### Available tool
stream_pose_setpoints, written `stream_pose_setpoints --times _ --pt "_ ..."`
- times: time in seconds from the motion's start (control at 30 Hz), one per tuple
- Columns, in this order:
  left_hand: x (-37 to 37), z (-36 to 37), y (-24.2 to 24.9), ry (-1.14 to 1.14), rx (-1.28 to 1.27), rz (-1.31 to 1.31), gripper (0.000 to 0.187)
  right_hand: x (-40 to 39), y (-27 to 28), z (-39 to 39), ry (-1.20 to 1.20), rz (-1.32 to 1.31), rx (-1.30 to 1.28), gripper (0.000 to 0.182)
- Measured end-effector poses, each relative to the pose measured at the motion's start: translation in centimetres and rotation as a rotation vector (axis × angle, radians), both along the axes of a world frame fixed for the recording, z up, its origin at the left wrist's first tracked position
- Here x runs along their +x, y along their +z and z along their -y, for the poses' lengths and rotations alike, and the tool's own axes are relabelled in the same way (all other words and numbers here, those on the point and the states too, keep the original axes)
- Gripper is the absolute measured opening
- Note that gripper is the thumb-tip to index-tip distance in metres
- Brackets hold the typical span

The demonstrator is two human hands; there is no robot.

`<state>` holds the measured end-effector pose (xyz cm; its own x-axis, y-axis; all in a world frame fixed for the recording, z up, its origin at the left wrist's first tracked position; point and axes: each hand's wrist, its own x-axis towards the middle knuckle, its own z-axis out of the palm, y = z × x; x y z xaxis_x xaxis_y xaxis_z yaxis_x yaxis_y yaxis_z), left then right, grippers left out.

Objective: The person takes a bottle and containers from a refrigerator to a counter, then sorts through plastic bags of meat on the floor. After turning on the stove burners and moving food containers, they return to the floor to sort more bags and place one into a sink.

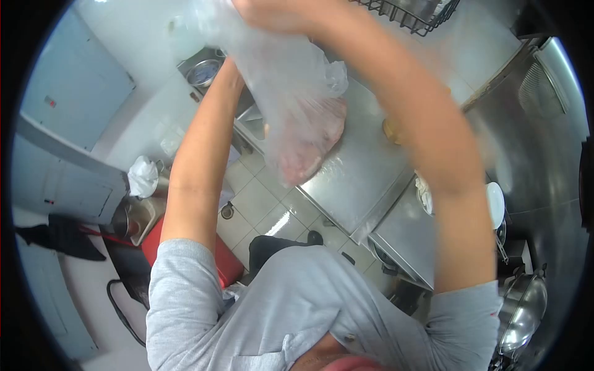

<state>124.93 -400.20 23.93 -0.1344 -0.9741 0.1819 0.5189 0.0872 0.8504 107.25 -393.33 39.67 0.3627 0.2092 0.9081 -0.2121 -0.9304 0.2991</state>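
A clear plastic bag [272, 68] hangs in front of me, with a piece of raw pink meat [309, 142] low down in it. The bag and meat are raised over the near left edge of a steel counter [356, 185]. At the top edge of the view, my right hand [269, 13] is closed on the upper part of the bag; motion blurs it and its fingertips do not show. My left forearm reaches up behind the bag, where the plastic hides my left hand [232, 71] and its fingers.
A small round yellowish item [391, 131] rests on the counter, partly behind my right arm. A black wire basket [411, 13] is at the top. A steel wok [523, 312] stands lower right. On the left are a red box [229, 266] and a knotted white bag [142, 176].
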Motion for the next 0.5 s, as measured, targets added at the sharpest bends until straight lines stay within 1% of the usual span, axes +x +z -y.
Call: stream_pose_setpoints --times 0.03,0.07,0.1,0.13,0.17,0.2,0.23,0.27,0.3,0.33,0.37,0.43,0.47,0.5 --pt "1.0 1.1 -1.1 0.003 0.014 -0.001 0.027 -2.2 -2.8 -1.1 -0.039 0.016 0.153 0.015" --pt "2.4 2.5 -2.1 0.011 0.026 0.003 0.028 -4.4 -5.6 -2.1 -0.082 0.034 0.304 0.022" --pt "4.1 3.9 -2.8 0.017 0.029 0.013 0.029 -7.0 -9.1 -2.6 -0.22 -0.023 0.661 0.048" --pt "6.0 5.5 -3.4 0.026 0.033 0.035 0.03 -8.5 -14.9 -1.7 -0.193 0.196 0.803 0.055" --pt "8.0 7.3 -3.9 0.039 0.039 0.06 0.031 -9.8 -21.1 -1.9 -0.298 0.264 1.031 0.057" --pt "10.0 9.4 -4.8 0.051 0.054 0.094 0.032 -10.5 -29.8 -1.7 -0.39 0.3 1.321 0.064" --pt "11.9 11.5 -6.2 0.065 0.082 0.141 0.033 -10.6 -36.5 -3.0 -0.505 0.186 1.603 0.077" --pt "13.4 13.8 -8.3 0.072 0.125 0.199 0.034 -10.1 -41.2 -3.9 -0.699 -0.072 1.827 0.089" --pt "14.7 16.3 -10.7 0.081 0.187 0.277 0.035 -8.3 -44.2 -5.4 -0.758 -0.066 1.912 0.097" --pt "15.9 18.3 -13.5 0.085 0.271 0.403 0.036 -6.2 -47.3 -5.9 -0.745 -0.033 1.916 0.089" --pt "17.1 20.3 -16.7 0.082 0.358 0.534 0.037 -4.1 -49.1 -5.9 -0.733 -0.013 1.918 0.08" --pt "18.6 22.1 -23.5 -0.004 0.508 0.826 0.039 0.7 -49.2 -5.0 -0.792 0.209 1.854 0.063" --pt "18.8 22.2 -26.3 -0.068 0.534 0.96 0.04 2.6 -49.2 -4.1 -0.813 0.317 1.813 0.055" --pt "18.8 21.3 -28.1 -0.13 0.511 1.058 0.041 3.8 -49.7 -3.1 -0.813 0.393 1.838 0.049"
